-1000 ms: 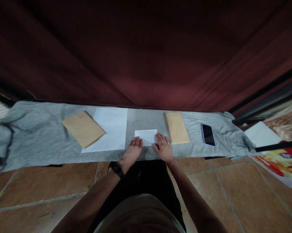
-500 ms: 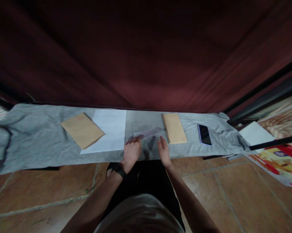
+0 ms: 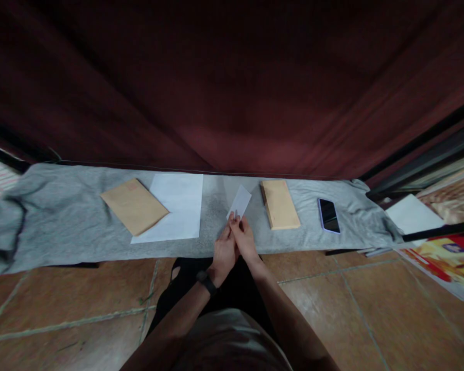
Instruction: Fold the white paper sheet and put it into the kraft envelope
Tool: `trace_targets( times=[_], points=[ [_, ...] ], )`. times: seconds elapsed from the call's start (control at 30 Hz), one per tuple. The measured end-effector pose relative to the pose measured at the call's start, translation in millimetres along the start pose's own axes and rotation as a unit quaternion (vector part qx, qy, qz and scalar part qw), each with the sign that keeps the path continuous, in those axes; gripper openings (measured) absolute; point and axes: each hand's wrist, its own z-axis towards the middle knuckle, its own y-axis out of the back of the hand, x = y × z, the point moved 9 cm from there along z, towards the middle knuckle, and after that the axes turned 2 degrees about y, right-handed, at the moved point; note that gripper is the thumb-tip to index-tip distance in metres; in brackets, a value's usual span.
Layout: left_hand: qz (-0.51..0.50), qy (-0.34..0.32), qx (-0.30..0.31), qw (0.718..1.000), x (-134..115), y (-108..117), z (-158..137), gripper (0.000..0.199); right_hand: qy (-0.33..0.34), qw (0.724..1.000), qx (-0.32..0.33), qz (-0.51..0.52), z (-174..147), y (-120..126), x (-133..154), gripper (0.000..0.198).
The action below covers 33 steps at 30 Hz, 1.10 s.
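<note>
Small paper (image 3: 241, 198) gripped by left hand (image 3: 223, 252) and right hand (image 3: 245, 241)

The small paper is white and narrow. It stands out slantwise beyond the fingertips, its far end leaning to the right. It is located over the middle of a grey cloth (image 3: 69, 226), between a large white sheet (image 3: 183, 206) and a stack of brown envelopes (image 3: 284, 206). Whether its far end touches the cloth cannot be determined.

Both hands are together, touching each other near the front edge of the cloth. The left hand is clamped on the near end of the paper, fingers pointing forward. The right hand is clamped on the same end, its thumb side against the left hand. The exact placing of each finger is too small to tell. A dark wristband (image 3: 207, 282) is noted on the left wrist.

On the left, a brown envelope (image 3: 133, 208) lies tilted, partly covering the large white sheet. On the right, beyond the stack, a phone (image 3: 329, 215) with a purple rim lies screen up. A dark red curtain (image 3: 232, 103) hangs behind the cloth. The floor (image 3: 100, 293) below is brown tile.
</note>
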Motion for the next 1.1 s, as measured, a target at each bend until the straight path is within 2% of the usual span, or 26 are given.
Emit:
trace_targets(
  times=[0.1,0.2,0.3,0.4,0.47,0.6,0.67,0.8,0.93,1.1],
  points=[
    [-0.025,-0.037,0.023,0.999,-11,4,6,0.068,-0.079,0.989,-0.020,0.123,3,9,-8,0.051],
    [-0.071,-0.030,0.045,0.996,-15,2,10,0.068,-0.087,0.990,-0.042,0.108,10,24,-6,0.052],
    [-0.131,0.001,0.037,0.991,-8,-2,10,0.060,-0.007,0.999,-0.034,-0.019,18,38,11,0.051],
    [-0.205,0.092,-0.031,0.974,23,5,6,0.044,0.112,0.973,0.013,-0.201,18,39,28,0.052],
    [-0.290,0.174,-0.076,0.938,54,10,0,0.036,0.158,0.944,0.056,-0.285,12,32,25,0.055],
    [-0.449,0.322,-0.142,0.821,107,17,-15,0.041,0.192,0.913,0.148,-0.328,-5,12,-1,0.057],
    [-0.449,0.362,-0.152,0.803,121,20,-17,0.040,0.202,0.911,0.167,-0.320,-11,6,-10,0.056],
    [-0.399,0.364,-0.098,0.836,124,16,-9,0.054,0.212,0.909,0.186,-0.306,-14,4,-16,0.055],
    [-0.344,0.356,-0.063,0.867,119,9,-9,0.062,0.187,0.914,0.201,-0.298,-15,9,-23,0.057],
    [-0.237,0.335,-0.026,0.912,113,13,-15,0.061,0.146,0.934,0.158,-0.285,-16,12,-28,0.052]
  ],
)
